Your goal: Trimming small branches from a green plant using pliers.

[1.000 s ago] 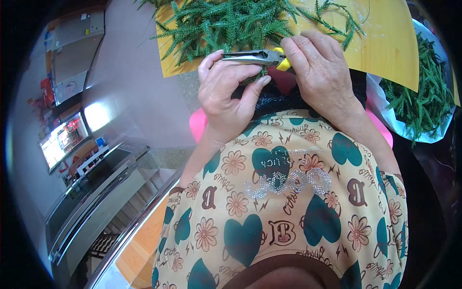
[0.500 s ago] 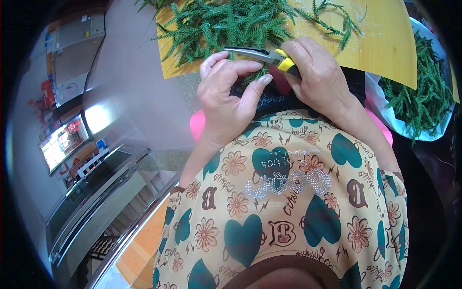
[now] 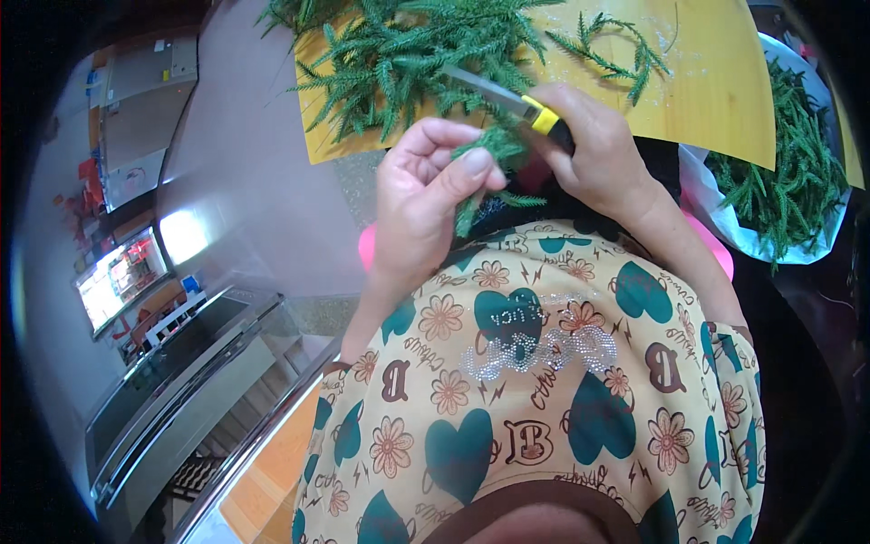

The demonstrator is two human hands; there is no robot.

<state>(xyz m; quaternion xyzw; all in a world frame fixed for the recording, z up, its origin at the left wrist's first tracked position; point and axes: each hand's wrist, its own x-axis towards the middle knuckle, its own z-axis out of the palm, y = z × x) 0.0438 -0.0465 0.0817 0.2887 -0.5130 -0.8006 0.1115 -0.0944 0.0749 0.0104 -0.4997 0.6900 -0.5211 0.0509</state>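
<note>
Between the thumb and fingers of my left hand (image 3: pixel 433 195) is a green artificial pine sprig (image 3: pixel 497 150), its needles sticking out above and below the grip. My right hand (image 3: pixel 594 145) is wrapped round the yellow and black handles of a pair of pliers (image 3: pixel 507 98). Their long grey jaws point up and left, blurred by motion, over the near edge of a pile of green sprigs (image 3: pixel 408 54). The jaws are apart from the sprig in my left hand. Whether they are open is unclear.
The pile lies on a yellow board (image 3: pixel 711 82), with a curved loose sprig (image 3: pixel 625 68) to its right. A white bag (image 3: pixel 716 195) full of green sprigs (image 3: pixel 784 163) stands at the right. Something pink (image 3: pixel 367 247) shows beside my left wrist.
My left hand has drawn the sprig toward me and turned, so more of it shows. The pliers have come away from the left fingers and tilted more steeply.
</note>
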